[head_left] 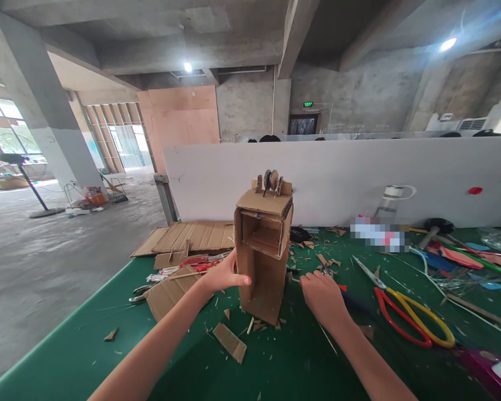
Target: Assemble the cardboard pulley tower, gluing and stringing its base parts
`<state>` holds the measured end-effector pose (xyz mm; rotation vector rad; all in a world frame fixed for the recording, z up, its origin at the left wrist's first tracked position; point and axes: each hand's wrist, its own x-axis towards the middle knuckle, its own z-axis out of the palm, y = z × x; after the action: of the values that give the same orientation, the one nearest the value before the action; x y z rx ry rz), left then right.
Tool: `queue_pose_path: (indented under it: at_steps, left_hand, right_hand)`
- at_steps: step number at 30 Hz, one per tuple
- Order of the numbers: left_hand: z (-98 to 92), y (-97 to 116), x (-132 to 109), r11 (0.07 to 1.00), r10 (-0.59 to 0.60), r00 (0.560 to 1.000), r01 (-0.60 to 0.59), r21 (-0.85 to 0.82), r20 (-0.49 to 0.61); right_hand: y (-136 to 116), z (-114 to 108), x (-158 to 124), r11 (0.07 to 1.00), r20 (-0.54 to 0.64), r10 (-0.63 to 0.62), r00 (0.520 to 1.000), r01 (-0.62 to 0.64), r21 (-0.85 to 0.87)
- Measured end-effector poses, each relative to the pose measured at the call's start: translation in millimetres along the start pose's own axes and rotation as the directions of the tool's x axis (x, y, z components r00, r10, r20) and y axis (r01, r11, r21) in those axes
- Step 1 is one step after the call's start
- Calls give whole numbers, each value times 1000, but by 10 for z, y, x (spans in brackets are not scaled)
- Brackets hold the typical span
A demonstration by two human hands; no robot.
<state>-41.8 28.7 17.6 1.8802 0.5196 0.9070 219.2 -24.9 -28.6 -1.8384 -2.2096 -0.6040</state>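
Note:
A tall cardboard box model (pixel 265 278) stands upright on the green table, open at the front, with a separate compartment near its top. Several round cardboard discs (pixel 271 181) are mounted on its roof. My left hand (pixel 227 275) grips the box's left wall, thumb across the front edge. At the other side, my right hand (pixel 323 295) is closed like a fist around the end of a thin rod (pixel 294 278) that sticks out from the box; the fingers hide most of it. A small cardboard strip (pixel 230 342) lies in front of the box.
Scissors (pixel 401 312) with red and yellow handles lie on the right. Cardboard sheets (pixel 196 236) and loose sticks are at the left. A white panel (pixel 338 178) borders the table's back, with a clear bottle (pixel 390 200) before it. Scraps litter the green tabletop (pixel 129 362).

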Motion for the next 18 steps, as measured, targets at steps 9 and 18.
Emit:
queue_pose_path:
  at_steps: [9,18]
  left_hand:
    - [-6,-13,12,1000,8,1000,-8,10,3]
    - [-4,16,9,1000,-17,1000,17,1,5]
  right_hand:
    - [-1,-151,-45,968,122,-31,992,0,249]
    - [-25,-128,-1,992,39,69,997,-73,102]
